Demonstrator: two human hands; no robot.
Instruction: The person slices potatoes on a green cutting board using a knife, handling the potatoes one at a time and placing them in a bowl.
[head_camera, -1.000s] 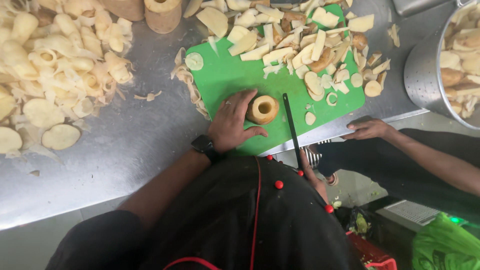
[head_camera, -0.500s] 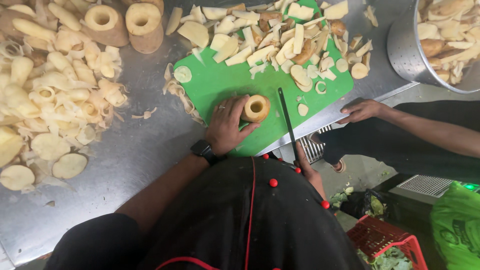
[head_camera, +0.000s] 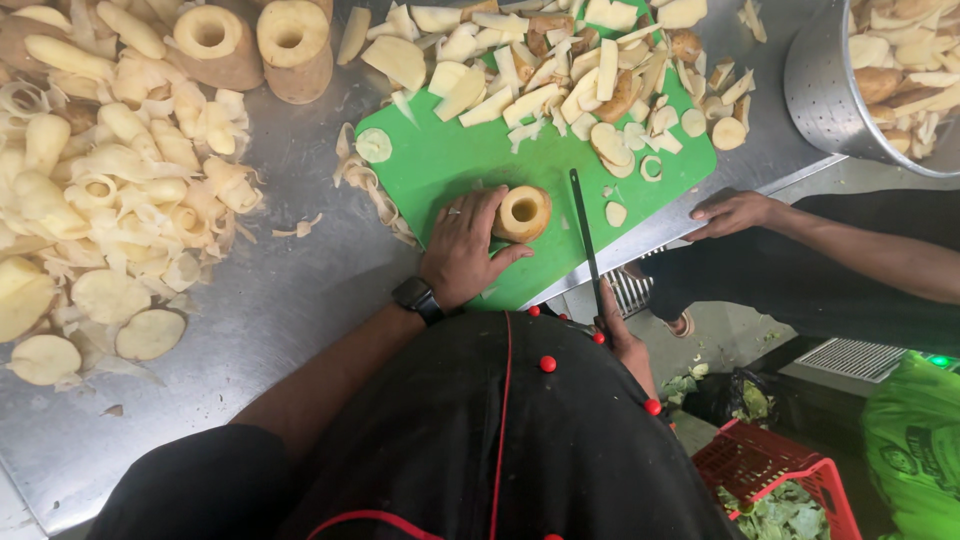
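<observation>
On the green plastic cutting board (head_camera: 450, 165), near its front middle, we see a short pale cylinder of peeled stem with a hollow core (head_camera: 522, 213). It stands on end, hole facing up at the camera, long axis vertical. Our left hand (head_camera: 462, 250) cups it from the left, fingers spread and curled against its side, thumb stretched out along the board in front of it; a black wristwatch (head_camera: 417, 297) sits on that wrist. Our right hand (head_camera: 622, 335) is down at the table edge, closed around the handle of a long dark knife (head_camera: 585, 235); the blade runs away from us across the board, tip pointing to the far side, just right of the cylinder and not touching it.

No labels or signs can be read. A green plastic bag (head_camera: 915, 445) with a dark round print sits at lower right, and a red plastic crate (head_camera: 775, 470) of leafy scraps is beside it.

Around: cut pale strips and round slices (head_camera: 560, 80) crowd the board's far half; a heap of pale peelings and chunks (head_camera: 110, 190) covers the steel table (head_camera: 270, 300) to the left; two bigger hollow stem sections (head_camera: 255, 40) stand at top. A steel pot (head_camera: 850, 90) of pieces is top right. Another person's hand (head_camera: 735, 212) rests on the table edge right of the board.
</observation>
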